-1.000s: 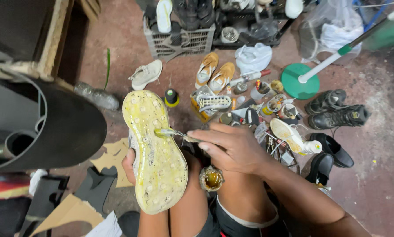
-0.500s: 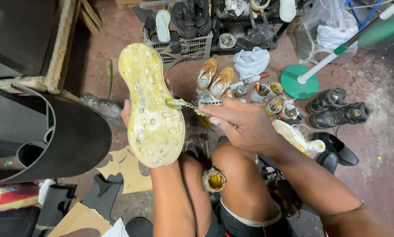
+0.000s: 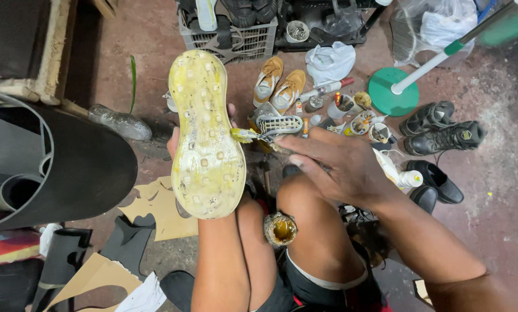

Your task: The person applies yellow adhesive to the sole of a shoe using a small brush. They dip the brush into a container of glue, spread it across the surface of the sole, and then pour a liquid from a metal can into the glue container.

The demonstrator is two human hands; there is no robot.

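The left forearm rises straight up the middle of the view, its hand (image 3: 175, 141) mostly hidden, only fingertips showing past either edge of what it grips, so the hand is closed in a hold. The right arm enters from the lower right, forearm angled up-left, wrist slightly bent; the right hand (image 3: 340, 167) is palm-down, fingers pinched together toward the left. Both bare knees sit below the hands

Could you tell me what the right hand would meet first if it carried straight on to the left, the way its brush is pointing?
Probably the yellow shoe sole. The right hand points a small brush leftward, its glue-covered tip already at the sole's right edge. The left hand holds that sole from behind. Depth is hard to judge.
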